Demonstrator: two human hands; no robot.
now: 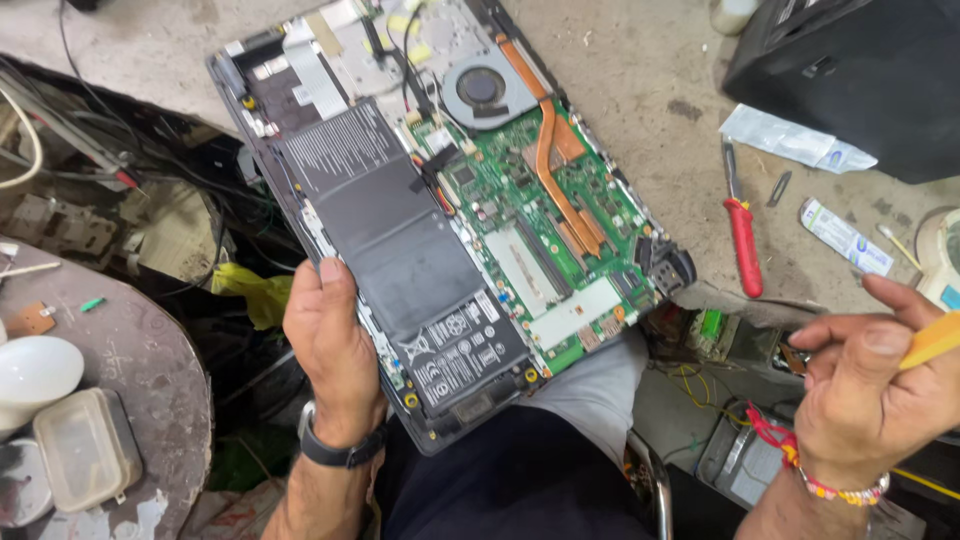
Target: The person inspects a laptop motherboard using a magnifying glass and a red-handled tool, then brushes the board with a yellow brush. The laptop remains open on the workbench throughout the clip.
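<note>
An opened laptop [250,95] lies bottom-up across my lap and the bench, showing its flat black battery [400,240], green circuit board [520,190], copper heat pipe [552,160] and round fan [482,88]. My left hand [330,350], with a black wristband, grips the laptop's near left edge, thumb on the rim beside the battery. My right hand [870,385], with a beaded bracelet, is off to the right of the laptop, closed around a yellow tool handle [932,342] whose tip is out of view.
A red-handled screwdriver [743,235], a small white tube [845,237] and a clear plastic packet [795,138] lie on the grey bench at right, below a black case [860,70]. Tangled wires and parts fill the left side; a plastic box [85,448] sits at lower left.
</note>
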